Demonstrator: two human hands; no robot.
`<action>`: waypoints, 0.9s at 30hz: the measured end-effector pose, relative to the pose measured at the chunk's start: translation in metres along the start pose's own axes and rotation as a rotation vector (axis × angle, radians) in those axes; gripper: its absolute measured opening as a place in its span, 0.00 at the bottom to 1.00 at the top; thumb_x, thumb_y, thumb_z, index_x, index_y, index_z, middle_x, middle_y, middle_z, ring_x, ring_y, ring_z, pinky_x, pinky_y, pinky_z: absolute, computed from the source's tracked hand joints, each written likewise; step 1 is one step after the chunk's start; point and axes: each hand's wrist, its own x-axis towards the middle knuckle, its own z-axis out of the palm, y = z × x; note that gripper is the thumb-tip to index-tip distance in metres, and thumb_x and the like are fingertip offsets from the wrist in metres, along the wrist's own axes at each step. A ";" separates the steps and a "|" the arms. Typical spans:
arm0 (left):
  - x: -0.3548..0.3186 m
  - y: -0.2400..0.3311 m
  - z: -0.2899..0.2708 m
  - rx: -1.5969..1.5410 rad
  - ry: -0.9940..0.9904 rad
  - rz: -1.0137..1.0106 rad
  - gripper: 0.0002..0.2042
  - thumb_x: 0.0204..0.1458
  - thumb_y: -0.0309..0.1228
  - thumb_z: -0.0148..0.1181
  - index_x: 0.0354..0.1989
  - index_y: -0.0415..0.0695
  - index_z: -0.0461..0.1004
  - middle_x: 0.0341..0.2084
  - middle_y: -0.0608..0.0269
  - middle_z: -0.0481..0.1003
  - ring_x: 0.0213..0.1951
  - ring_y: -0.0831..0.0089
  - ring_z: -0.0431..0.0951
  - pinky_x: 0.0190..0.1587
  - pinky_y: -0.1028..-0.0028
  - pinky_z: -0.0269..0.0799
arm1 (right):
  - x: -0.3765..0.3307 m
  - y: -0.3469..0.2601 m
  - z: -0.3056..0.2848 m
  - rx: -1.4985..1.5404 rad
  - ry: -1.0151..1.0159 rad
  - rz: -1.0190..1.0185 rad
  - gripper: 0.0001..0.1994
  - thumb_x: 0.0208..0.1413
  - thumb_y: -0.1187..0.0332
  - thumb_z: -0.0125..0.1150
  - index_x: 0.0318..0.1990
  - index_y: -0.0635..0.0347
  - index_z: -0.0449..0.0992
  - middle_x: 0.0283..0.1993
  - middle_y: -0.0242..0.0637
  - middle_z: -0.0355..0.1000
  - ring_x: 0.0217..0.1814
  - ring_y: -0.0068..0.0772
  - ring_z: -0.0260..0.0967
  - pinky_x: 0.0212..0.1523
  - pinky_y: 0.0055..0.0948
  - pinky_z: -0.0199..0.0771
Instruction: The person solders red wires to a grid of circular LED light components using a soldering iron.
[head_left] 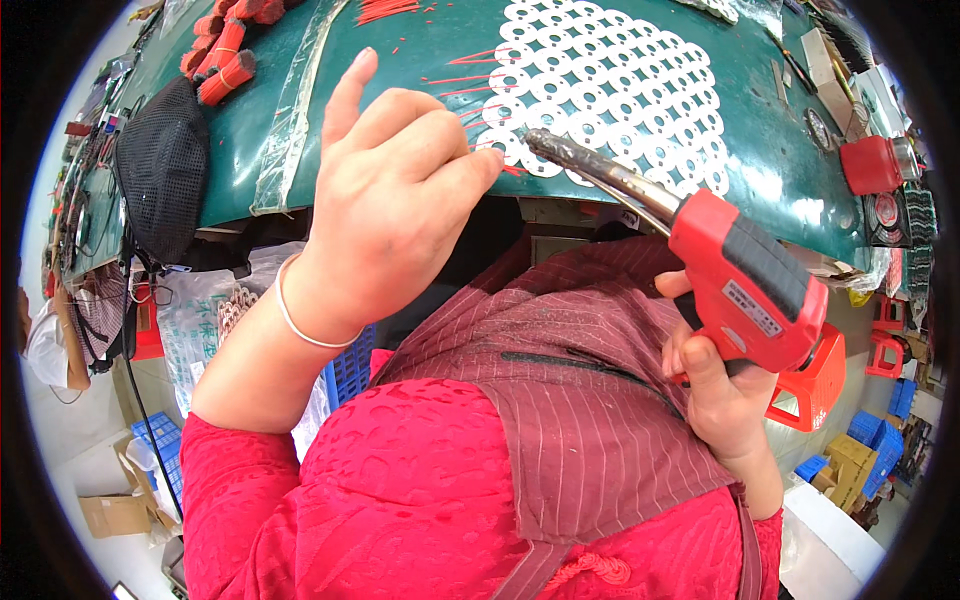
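My left hand [400, 170] hovers at the near left edge of a sheet of white ring-shaped discs [610, 70], thumb and forefinger pinched together, little finger raised. Thin red wires [470, 78] run from the left onto the discs of the edge column, and one shows at the pinched fingertips, mostly hidden by them. In my right hand [715, 385] is a red soldering gun [745, 280] with black panels, my fingers wrapped round its handle. Its dark, stained tip [560, 150] points up and left, over the near discs and a short way right of my left fingertips.
The discs lie on a green table mat [780, 160]. Bundles of red wires [225, 70] and a black mesh cover [165, 165] are at the left. Loose red wires [385, 10] lie at the far side. A red bottle [870, 165] stands at the right; a red stool [815, 380] is below.
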 end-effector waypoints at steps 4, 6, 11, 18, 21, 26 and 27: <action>-0.002 -0.001 0.005 -0.004 -0.018 -0.018 0.06 0.41 0.23 0.68 0.27 0.46 0.77 0.19 0.69 0.66 0.30 0.68 0.74 0.62 0.53 0.60 | -0.005 0.000 -0.003 -0.059 -0.008 0.004 0.29 0.59 0.62 0.63 0.63 0.67 0.60 0.55 0.51 0.68 0.28 0.18 0.63 0.29 0.23 0.70; -0.003 -0.002 0.006 -0.001 -0.027 -0.023 0.06 0.41 0.23 0.67 0.27 0.47 0.77 0.19 0.69 0.67 0.31 0.68 0.74 0.61 0.53 0.60 | -0.006 0.000 -0.003 -0.064 0.004 0.006 0.29 0.59 0.62 0.63 0.62 0.67 0.60 0.55 0.50 0.68 0.28 0.18 0.63 0.29 0.23 0.70; -0.003 -0.002 0.008 -0.002 -0.038 -0.027 0.06 0.41 0.23 0.67 0.27 0.47 0.78 0.19 0.69 0.67 0.31 0.68 0.74 0.61 0.52 0.60 | -0.007 0.000 -0.003 -0.085 -0.021 -0.025 0.28 0.60 0.63 0.63 0.62 0.67 0.60 0.50 0.47 0.68 0.28 0.19 0.63 0.29 0.23 0.70; -0.003 -0.002 0.007 0.014 -0.056 -0.027 0.06 0.42 0.23 0.67 0.28 0.47 0.77 0.20 0.69 0.68 0.31 0.68 0.74 0.61 0.52 0.60 | -0.011 0.004 -0.009 -0.054 -0.058 -0.003 0.18 0.56 0.77 0.64 0.53 0.67 0.70 0.44 0.39 0.74 0.41 0.25 0.72 0.41 0.25 0.75; -0.002 -0.002 0.008 0.018 -0.058 -0.020 0.06 0.42 0.23 0.67 0.27 0.47 0.77 0.20 0.69 0.68 0.31 0.68 0.74 0.61 0.52 0.60 | -0.010 0.004 -0.006 -0.049 -0.042 0.003 0.20 0.56 0.77 0.64 0.56 0.67 0.68 0.47 0.41 0.74 0.46 0.28 0.72 0.46 0.27 0.74; -0.002 -0.002 0.007 0.027 -0.059 -0.019 0.05 0.42 0.24 0.67 0.27 0.47 0.77 0.20 0.69 0.68 0.31 0.68 0.73 0.61 0.54 0.60 | -0.002 0.004 0.000 -0.069 -0.077 -0.080 0.28 0.61 0.67 0.60 0.65 0.66 0.57 0.52 0.50 0.69 0.28 0.19 0.63 0.29 0.23 0.71; -0.001 -0.001 0.007 0.026 -0.064 -0.024 0.05 0.42 0.24 0.67 0.26 0.47 0.77 0.20 0.69 0.68 0.31 0.68 0.73 0.61 0.54 0.60 | -0.002 0.004 0.000 -0.069 -0.078 -0.080 0.28 0.61 0.67 0.60 0.65 0.66 0.57 0.52 0.50 0.69 0.28 0.19 0.63 0.29 0.23 0.71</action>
